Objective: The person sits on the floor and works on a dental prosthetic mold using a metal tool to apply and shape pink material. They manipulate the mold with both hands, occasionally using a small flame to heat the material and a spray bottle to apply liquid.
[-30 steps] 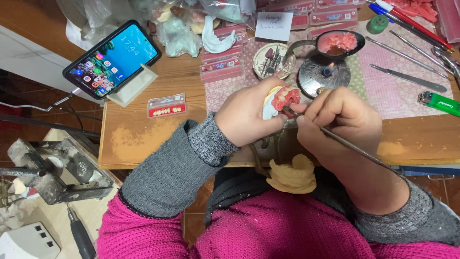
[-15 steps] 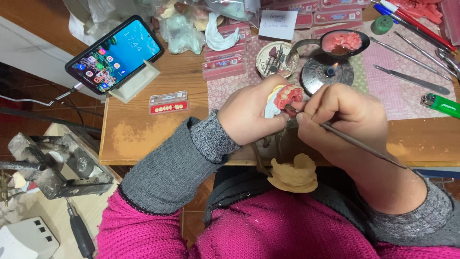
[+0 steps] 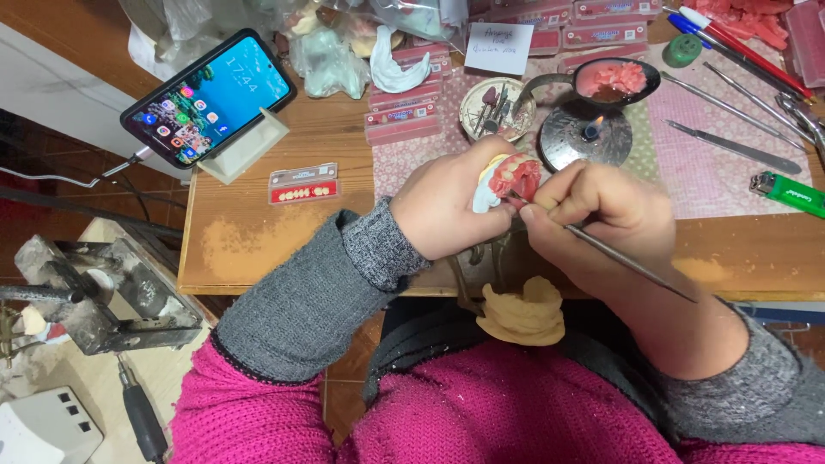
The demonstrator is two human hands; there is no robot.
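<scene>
My left hand (image 3: 451, 210) grips a small dental model (image 3: 505, 178), pale plaster with red wax on top, held above the front edge of the wooden bench (image 3: 258, 241). My right hand (image 3: 601, 215) holds a thin metal wax tool (image 3: 619, 258) like a pen, its tip touching the red wax. The tool's handle runs back to the lower right over my wrist. Both hands touch each other at the fingertips.
A ladle of pink wax (image 3: 614, 80) sits over a small burner (image 3: 586, 136). A phone on a stand (image 3: 210, 96), a strip of tooth cards (image 3: 302, 183), metal instruments (image 3: 730, 148) and a green lighter (image 3: 786, 193) lie around. A beige lump (image 3: 522, 314) sits in my lap.
Both hands have shifted slightly, with the model turned a little in my left hand and the tool tip staying on the red wax.
</scene>
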